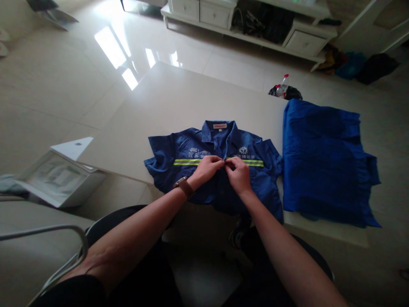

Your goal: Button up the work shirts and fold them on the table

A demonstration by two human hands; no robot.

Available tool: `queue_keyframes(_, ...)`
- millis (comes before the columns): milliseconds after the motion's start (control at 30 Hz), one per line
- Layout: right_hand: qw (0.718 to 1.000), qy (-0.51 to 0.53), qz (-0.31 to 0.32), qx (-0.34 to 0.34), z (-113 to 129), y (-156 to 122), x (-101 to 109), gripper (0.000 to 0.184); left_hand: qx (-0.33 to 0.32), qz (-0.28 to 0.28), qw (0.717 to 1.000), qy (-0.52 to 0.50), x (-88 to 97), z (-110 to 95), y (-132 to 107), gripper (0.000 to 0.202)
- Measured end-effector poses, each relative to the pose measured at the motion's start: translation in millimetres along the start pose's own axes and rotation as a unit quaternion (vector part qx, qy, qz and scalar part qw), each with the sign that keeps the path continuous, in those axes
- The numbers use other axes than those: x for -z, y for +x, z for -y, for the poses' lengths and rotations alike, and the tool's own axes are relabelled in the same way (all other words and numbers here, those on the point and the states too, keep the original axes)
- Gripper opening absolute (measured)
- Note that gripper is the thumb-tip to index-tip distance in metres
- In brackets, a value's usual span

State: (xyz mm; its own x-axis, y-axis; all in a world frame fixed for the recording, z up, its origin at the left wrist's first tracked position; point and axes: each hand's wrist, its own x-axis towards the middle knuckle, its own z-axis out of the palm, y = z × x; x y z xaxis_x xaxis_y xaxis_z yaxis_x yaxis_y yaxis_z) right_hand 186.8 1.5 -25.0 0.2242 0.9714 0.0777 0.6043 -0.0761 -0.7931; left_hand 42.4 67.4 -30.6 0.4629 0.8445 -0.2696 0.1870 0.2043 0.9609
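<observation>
A blue short-sleeved work shirt (188, 143) lies face up at the table's near edge, its collar pointing away from me and its lower part hanging over. A yellow and silver reflective stripe crosses its chest under white printed logos. My left hand (209, 167), with a brown-strapped watch on the wrist, pinches the front placket at stripe height. Close beside it, my right hand (238, 172) pinches the placket's other edge. The fingertips of both hands nearly meet; any button between them is hidden.
Folded blue garments (321, 162) lie on the right end of the pale table (191, 94). Beyond stand bottles with red caps (283, 87) and a white cabinet (215, 15). An open white box (60, 179) is at left, near a metal chair frame (81, 238).
</observation>
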Motion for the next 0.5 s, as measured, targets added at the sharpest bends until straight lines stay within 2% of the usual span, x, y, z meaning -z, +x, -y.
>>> queue_keyframes(100, 1.000, -0.009, -0.001, 0.014, 0.0, 1.6, -1.8, 0.018, 0.015, -0.011, 0.999, -0.034, -0.7, -2.6, -2.1, 0.011)
queue_keyframes(300, 1.000, -0.012, -0.004, 0.017, 3.0, 3.0, -0.9, 0.015, 0.085, -0.062, 0.984, -0.145, -4.9, -10.4, -6.9, 0.004)
queue_keyframes(500, 0.998, -0.038, -0.002, 0.051, -1.2, 2.6, -0.5, 0.017, 0.085, -0.085, 0.980, -0.157, -6.2, -8.8, -4.4, 0.009)
